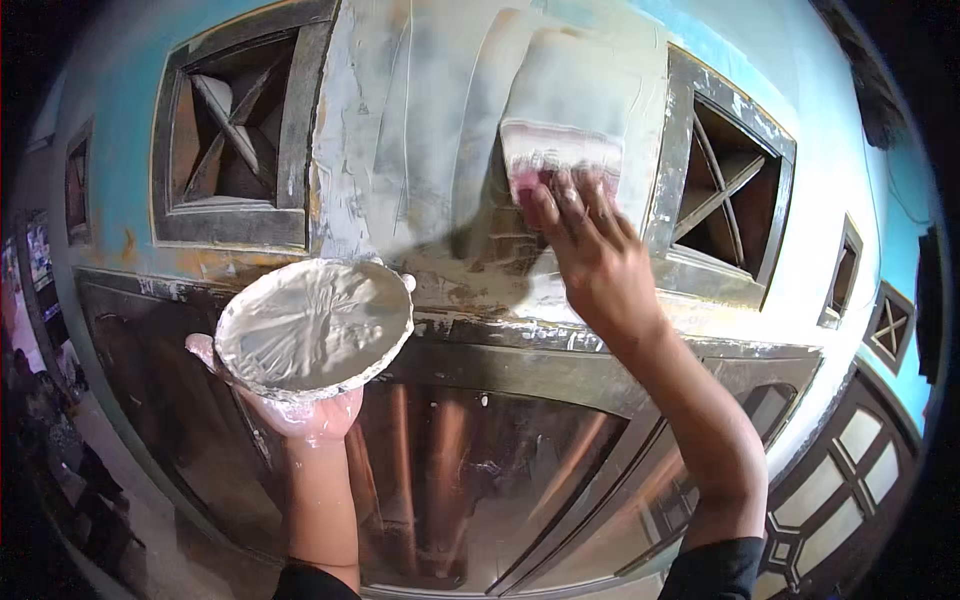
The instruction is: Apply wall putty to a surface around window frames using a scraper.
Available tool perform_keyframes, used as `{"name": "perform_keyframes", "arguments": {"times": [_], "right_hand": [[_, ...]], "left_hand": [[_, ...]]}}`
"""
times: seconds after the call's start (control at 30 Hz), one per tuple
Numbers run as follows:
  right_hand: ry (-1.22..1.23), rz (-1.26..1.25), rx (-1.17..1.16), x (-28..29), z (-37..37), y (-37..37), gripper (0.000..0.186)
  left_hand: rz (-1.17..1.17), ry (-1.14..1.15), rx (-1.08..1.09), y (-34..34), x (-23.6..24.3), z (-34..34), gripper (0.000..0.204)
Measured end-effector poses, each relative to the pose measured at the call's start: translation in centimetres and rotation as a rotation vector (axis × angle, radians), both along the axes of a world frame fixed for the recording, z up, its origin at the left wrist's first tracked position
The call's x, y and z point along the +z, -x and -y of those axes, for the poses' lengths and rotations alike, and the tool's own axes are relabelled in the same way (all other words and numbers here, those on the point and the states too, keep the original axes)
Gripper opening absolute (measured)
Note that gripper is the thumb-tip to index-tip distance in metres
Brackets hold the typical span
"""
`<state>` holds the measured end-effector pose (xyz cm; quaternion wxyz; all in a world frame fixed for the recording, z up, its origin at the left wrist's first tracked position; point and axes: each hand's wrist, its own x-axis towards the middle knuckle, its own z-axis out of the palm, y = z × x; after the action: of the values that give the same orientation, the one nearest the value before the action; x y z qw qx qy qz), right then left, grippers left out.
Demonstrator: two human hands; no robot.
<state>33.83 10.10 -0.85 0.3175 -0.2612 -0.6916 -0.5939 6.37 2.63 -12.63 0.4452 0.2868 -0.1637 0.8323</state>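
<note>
My left hand holds up a round shallow dish from beneath, its fingers curled around the rim. Grey-white putty fills the dish, ridged on top and crusted along the edge. In my right hand is a wide, flat putty knife, with a pinkish-red part under my fingertips and whitish putty smeared over it. The putty knife lies against the wall, where wet grey putty shows in broad vertical bands up to its upper edge. White putty also coats parts of my left hand.
Dark wooden frames with crossed bars, a left vent frame and a right vent frame, flank the puttied strip. A ledge runs below, above dark door panels. Another panelled door stands at the right.
</note>
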Motion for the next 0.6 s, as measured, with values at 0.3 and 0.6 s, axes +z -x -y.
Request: {"name": "perform_keyframes", "arguments": {"times": [0.3,0.6], "right_hand": [[0.107,-0.055,0.108,-1.6,5.6,0.2,0.062],[-0.223,-0.091,0.011,6.4,-0.7,1.2,0.063]], "left_hand": [[-0.288,-0.3,-0.022,2.3,0.1,-1.9,0.103],[-0.223,-0.29,-0.061,3.9,0.0,-2.3,0.101]]}}
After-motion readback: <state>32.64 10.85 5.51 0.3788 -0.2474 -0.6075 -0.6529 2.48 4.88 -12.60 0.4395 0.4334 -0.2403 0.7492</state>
